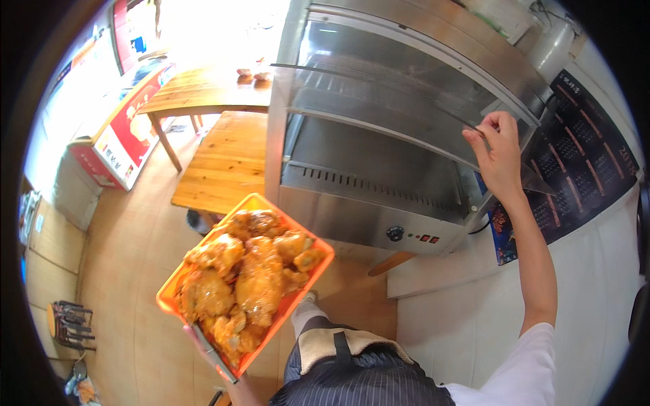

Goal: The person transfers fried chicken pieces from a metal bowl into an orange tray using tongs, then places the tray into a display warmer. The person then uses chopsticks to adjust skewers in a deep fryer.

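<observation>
My left hand [242, 392] supports an orange plastic tray [313, 279] from beneath at the lower left; most of the hand is hidden under it. Glazed, browned pieces of fried chicken [261, 281] fill the tray. A narrow dark strip [211, 353], perhaps a tong arm, runs along the tray's near left edge. My right arm reaches up, and my right hand [500, 150] pinches the edge of a clear glass door [379, 88] between thumb and fingers. That door is lifted on a stainless-steel food warmer [365, 210], whose metal inside shows below it.
A knob [395, 233] and red switches sit on the warmer's front. Wooden tables [220, 159] stand left of it, a red-and-white chest freezer [122, 142] beyond. Stacked stools [70, 325] are at far left. A dark poster [575, 155] hangs on the right wall.
</observation>
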A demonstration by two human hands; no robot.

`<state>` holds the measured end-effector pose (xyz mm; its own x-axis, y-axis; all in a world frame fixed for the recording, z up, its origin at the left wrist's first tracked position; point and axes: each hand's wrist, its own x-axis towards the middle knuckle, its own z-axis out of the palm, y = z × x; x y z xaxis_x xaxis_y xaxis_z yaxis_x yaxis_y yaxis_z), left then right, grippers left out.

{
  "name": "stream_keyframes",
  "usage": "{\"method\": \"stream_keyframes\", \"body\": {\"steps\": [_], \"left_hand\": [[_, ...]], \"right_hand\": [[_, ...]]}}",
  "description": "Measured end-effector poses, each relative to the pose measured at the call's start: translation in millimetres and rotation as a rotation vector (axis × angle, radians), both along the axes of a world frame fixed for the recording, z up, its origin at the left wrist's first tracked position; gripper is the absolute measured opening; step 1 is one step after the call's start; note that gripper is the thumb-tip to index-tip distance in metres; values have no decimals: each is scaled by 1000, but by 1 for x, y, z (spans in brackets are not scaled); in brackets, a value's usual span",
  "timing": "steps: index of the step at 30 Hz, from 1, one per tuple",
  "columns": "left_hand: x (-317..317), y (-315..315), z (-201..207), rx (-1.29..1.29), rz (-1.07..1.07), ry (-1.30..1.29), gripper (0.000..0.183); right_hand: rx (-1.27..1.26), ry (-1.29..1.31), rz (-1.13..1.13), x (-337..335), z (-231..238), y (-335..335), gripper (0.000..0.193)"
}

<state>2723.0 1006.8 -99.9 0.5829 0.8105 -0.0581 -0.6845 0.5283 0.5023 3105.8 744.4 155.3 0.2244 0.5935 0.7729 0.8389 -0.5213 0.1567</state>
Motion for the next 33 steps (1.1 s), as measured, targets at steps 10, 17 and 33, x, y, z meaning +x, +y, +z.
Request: {"method": "stream_keyframes", "body": {"steps": [10,17,33], "left_hand": [[212,-29,-11,-201,-530,-159,58],[340,-45,0,-207,-776,-296,52],[526,-66,-26,-134,-913,-165,41]], "right_hand": [[-57,49,-37,18,13,-4,25],[-128,171,-28,17,18,-8,26],[-54,97,-130,7,3,-12,33]]}}
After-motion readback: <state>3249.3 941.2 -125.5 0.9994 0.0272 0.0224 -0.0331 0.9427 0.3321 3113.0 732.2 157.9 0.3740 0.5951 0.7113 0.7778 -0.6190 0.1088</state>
